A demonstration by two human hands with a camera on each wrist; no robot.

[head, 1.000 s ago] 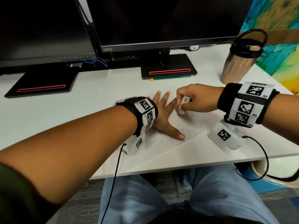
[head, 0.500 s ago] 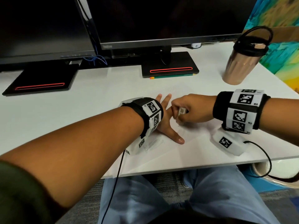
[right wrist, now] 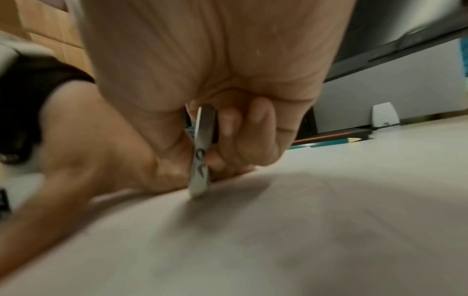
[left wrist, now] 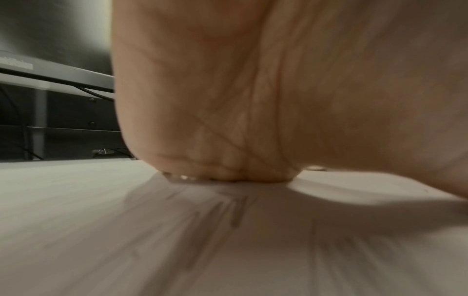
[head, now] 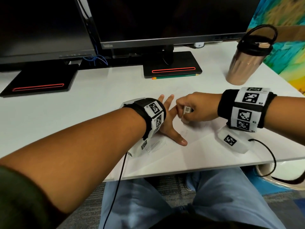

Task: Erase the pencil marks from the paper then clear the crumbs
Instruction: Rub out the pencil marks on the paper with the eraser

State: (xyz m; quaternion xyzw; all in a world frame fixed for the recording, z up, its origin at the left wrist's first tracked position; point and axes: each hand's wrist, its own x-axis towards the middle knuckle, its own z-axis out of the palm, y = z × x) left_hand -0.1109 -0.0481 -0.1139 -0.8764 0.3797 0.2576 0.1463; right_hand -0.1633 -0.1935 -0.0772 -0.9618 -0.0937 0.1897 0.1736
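Head view: right hand [head: 196,107] pinches eraser [head: 186,111]; flat left hand [head: 166,123] should keep pinning paper [head: 198,134] against short strokes.

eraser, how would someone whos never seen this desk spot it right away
Start at the white desk and find the paper at its front edge. The right hand pinches the eraser upright on it: a small white block, the only thing bearing a barcode.
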